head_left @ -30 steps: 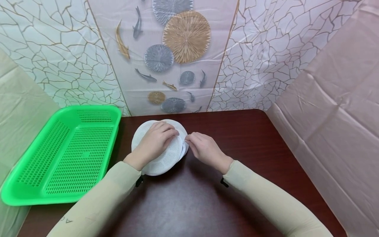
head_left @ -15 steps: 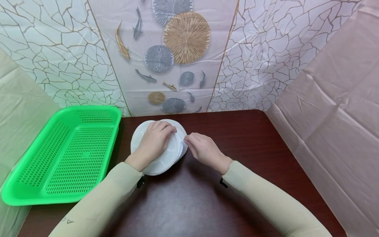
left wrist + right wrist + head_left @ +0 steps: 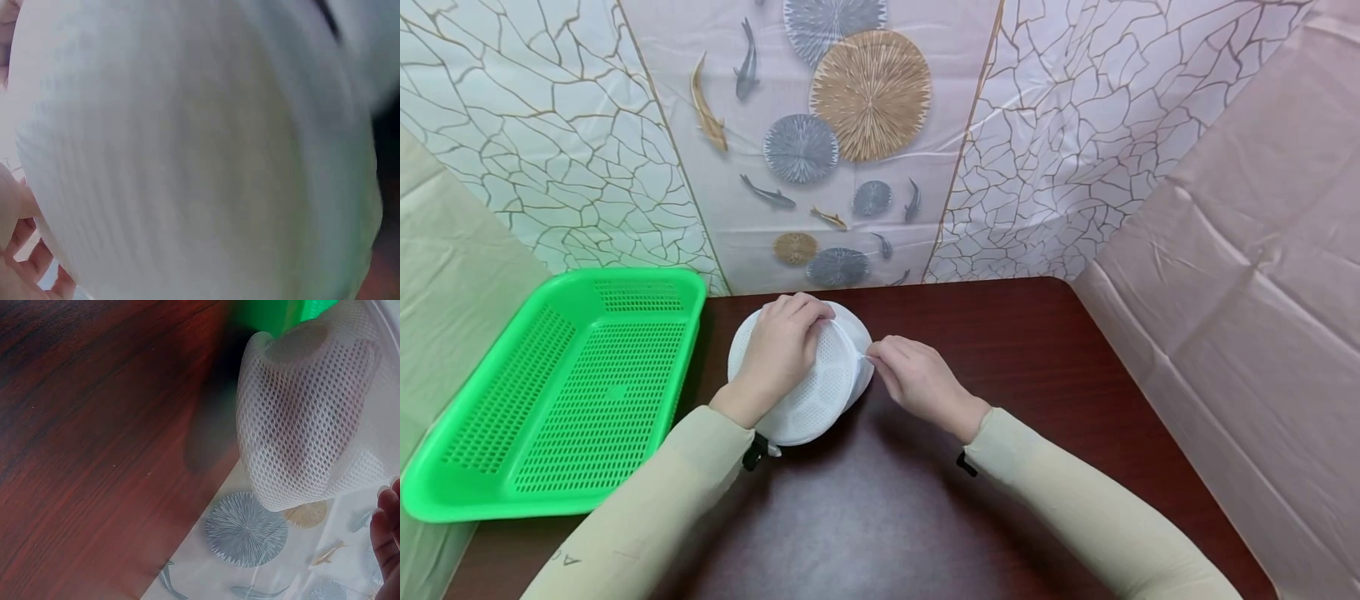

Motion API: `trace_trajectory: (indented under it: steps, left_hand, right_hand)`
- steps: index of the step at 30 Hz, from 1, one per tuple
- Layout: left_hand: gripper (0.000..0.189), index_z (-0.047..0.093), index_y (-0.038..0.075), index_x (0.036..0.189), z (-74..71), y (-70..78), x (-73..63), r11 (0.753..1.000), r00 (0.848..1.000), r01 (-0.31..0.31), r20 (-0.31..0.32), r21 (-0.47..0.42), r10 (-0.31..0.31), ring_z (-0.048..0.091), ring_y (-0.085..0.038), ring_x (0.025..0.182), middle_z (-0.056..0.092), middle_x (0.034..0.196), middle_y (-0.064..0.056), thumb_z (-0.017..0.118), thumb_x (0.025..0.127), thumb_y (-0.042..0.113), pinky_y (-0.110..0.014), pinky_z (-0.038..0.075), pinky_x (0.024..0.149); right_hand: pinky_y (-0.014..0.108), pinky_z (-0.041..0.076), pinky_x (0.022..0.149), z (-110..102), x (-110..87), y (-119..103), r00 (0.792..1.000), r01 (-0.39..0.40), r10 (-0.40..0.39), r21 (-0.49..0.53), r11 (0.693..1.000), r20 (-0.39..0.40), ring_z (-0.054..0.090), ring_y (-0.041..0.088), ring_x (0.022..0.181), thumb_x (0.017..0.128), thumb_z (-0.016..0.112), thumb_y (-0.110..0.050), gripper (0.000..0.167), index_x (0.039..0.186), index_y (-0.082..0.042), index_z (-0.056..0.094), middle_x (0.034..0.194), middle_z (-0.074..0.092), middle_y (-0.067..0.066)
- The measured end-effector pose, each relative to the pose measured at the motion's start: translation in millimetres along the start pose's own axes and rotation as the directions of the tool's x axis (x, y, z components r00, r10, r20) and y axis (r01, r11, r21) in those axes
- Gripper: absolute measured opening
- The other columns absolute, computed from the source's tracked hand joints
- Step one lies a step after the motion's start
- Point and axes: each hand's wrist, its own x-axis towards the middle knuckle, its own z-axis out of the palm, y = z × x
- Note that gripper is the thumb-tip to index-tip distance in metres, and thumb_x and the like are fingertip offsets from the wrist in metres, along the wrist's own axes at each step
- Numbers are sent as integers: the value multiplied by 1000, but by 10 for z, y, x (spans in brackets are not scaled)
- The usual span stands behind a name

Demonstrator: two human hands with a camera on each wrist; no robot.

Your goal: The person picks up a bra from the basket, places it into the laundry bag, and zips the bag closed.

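A round white mesh laundry bag (image 3: 820,392) stands tilted above the back middle of the table, its netted disc face towards me. My left hand (image 3: 778,346) lies over that face and grips the bag, fingers bent at its upper rim. At the right edge of the bag, my right hand (image 3: 917,379) pinches a small white bit of it between thumb and fingertips; whether this is a zip pull is too small to tell. The mesh bag (image 3: 187,156) fills the left wrist view, blurred. In the right wrist view the netted side of the bag (image 3: 300,419) bulges out.
To the left, a green plastic basket (image 3: 681,392) with slotted walls and floor sits on the dark red-brown table (image 3: 1000,350). A patterned cloth (image 3: 1045,167) hangs behind the table's back edge, with plain drapes (image 3: 1225,250) at the sides.
My left hand has shifted left and slightly up across the bag, uncovering more of its netted face. The right hand stays pinched at the bag's right edge, nearly still.
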Motion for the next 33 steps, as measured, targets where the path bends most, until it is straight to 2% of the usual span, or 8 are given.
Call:
trace_trajectory:
  steps: [6, 12, 14, 17, 19, 23, 28, 33]
  left_hand:
    - [12, 66, 9, 99, -40, 21, 22, 994, 996, 82, -17, -67, -83, 55, -25, 90, 63, 100, -2, 60, 92, 2, -38, 46, 81]
    - [9, 66, 8, 100, -71, 51, 44, 969, 985, 163, -21, -184, -170, 57, -23, 96, 61, 102, -4, 59, 94, 5, -38, 46, 85]
    - [8, 65, 8, 100, -72, 54, 42, 959, 979, 201, 15, -200, -203, 56, -21, 96, 60, 101, -4, 59, 95, 6, -37, 46, 85]
    - [10, 65, 8, 103, -53, 34, 26, 949, 964, 257, 113, -185, -239, 55, -21, 98, 59, 103, -5, 58, 96, 8, -37, 45, 87]
    - [13, 65, 8, 106, -26, 22, 14, 950, 955, 263, 183, -166, -232, 54, -23, 100, 59, 106, -5, 57, 96, 10, -39, 43, 90]
    - [21, 65, 9, 115, 28, 53, 0, 977, 959, 158, 258, -143, -118, 52, -26, 107, 60, 115, -5, 57, 97, 16, -45, 36, 96]
    - [18, 68, 11, 110, 75, 135, 2, 992, 971, -17, 235, -128, 47, 52, -26, 110, 61, 115, -5, 59, 94, 11, -48, 34, 95]
    - [14, 67, 12, 102, 119, 157, -20, 992, 976, -56, 205, -110, 78, 54, -25, 108, 62, 109, -2, 61, 91, 5, -47, 36, 93]
  right_hand:
    - [30, 49, 74, -109, 48, -30, 1000, -16, 17, 16, 1000, -25, 58, 14, 83, 97, 56, -10, 7, 100, -5, 59, 91, 60, 0]
    - [32, 50, 74, -204, 99, -22, 997, -34, 37, 39, 999, -74, 59, 16, 83, 99, 52, -12, 11, 100, -5, 61, 92, 62, 1]
    - [32, 50, 73, -206, 107, -18, 997, -40, 43, 32, 999, -67, 59, 16, 82, 99, 54, -12, 9, 99, -5, 61, 91, 62, 2]
    - [32, 50, 73, -182, 92, -21, 998, -56, 57, 21, 998, -26, 59, 16, 82, 97, 57, -11, 5, 99, -7, 60, 90, 62, 1]
    - [32, 50, 73, -159, 73, -22, 998, -64, 64, 14, 998, -3, 59, 15, 83, 95, 59, -10, 4, 99, -8, 60, 90, 62, 0]
    - [32, 50, 73, -119, 44, -5, 998, -57, 57, 12, 998, 9, 59, 14, 84, 96, 58, -10, 4, 99, -8, 59, 93, 62, 0]
    - [31, 50, 72, -90, 41, 15, 999, -36, 36, 0, 999, -4, 59, 15, 83, 96, 58, -9, 4, 99, -7, 58, 92, 62, 1]
    - [30, 50, 72, -66, 36, 10, 999, -37, 37, 15, 999, -5, 59, 13, 83, 97, 57, -10, 4, 99, -7, 58, 92, 62, 0]
